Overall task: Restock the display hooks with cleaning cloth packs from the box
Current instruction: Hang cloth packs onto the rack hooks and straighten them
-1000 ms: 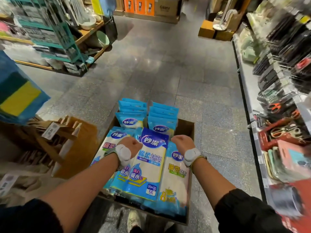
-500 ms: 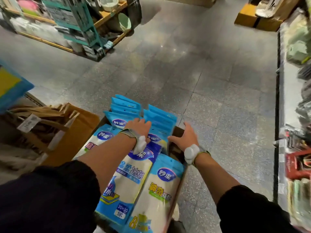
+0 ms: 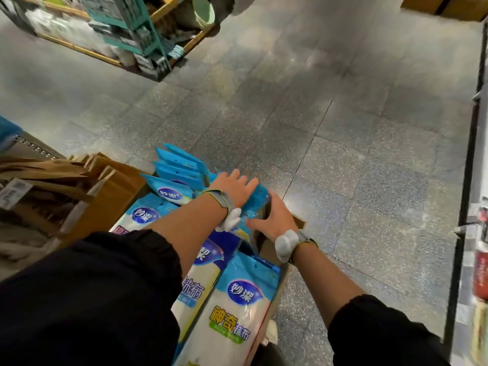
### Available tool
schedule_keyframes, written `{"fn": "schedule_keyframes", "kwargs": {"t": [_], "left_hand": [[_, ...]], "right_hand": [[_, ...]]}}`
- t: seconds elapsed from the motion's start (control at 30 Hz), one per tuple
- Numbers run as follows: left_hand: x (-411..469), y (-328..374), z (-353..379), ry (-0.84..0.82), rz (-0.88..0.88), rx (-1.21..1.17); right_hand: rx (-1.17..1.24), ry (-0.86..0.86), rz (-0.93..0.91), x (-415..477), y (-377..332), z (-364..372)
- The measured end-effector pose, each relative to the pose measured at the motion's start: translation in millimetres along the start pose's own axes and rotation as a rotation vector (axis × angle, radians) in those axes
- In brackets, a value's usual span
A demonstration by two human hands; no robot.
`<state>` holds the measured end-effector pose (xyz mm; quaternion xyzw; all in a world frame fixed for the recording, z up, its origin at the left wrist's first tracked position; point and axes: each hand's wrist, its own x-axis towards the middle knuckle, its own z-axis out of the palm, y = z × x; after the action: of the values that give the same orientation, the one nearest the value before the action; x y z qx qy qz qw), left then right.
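Observation:
A brown cardboard box [image 3: 297,223] on the floor holds several blue-and-white cleaning cloth packs [image 3: 240,307]; some lie flat near me and others stand upright at the far end [image 3: 179,167]. My left hand [image 3: 233,187] reaches over the upright packs, its straight fingers resting on their blue tops. At the box's far right corner my right hand [image 3: 273,216] lies flat against the side of those packs with its thumb spread toward them. Its fingertips are hidden behind the packs. No display hook shows clearly.
Brown paper bags [image 3: 79,180] stand in a holder left of the box. A wooden shelf unit with a teal rack [image 3: 132,35] stands at the far left. The edge of a display shelf [image 3: 472,180] runs down the right. Grey tiled floor [image 3: 343,128] lies ahead.
Both hands have moved forward from the near flat packs to the upright packs at the box's far end. My head has tilted down, so the right-hand display has slid out of view.

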<state>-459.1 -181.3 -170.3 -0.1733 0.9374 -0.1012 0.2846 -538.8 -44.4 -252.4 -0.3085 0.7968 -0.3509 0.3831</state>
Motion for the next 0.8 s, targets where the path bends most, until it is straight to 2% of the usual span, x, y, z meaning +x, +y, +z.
{"fn": "schedule_keyframes", "kwargs": {"t": [0.17, 0.37, 0.57, 0.67, 0.8], "left_hand": [[5.3, 5.6, -7.6, -0.152, 0.04, 0.026], [1.3, 0.4, -9.2, -0.153, 0.102, 0.023], [-12.5, -24.2, -38.1, -0.018, 0.115, -0.042], [-26.0, -47.5, -59.1, 0.066, 0.1, -0.032], [-53.2, -70.9, -90.0, 0.163, 0.091, -0.131]], "right_hand": [[-0.092, 0.006, -0.046, 4.2, 2.8, 4.0], [-0.027, -0.013, -0.08, 5.5, 3.4, 16.9], [0.22, -0.018, 0.0, 0.1, -10.4, 18.8], [0.179, 0.061, -0.069, -4.2, -28.0, 11.4], [0.115, 0.119, -0.225, -15.8, -66.0, -5.2]]}}
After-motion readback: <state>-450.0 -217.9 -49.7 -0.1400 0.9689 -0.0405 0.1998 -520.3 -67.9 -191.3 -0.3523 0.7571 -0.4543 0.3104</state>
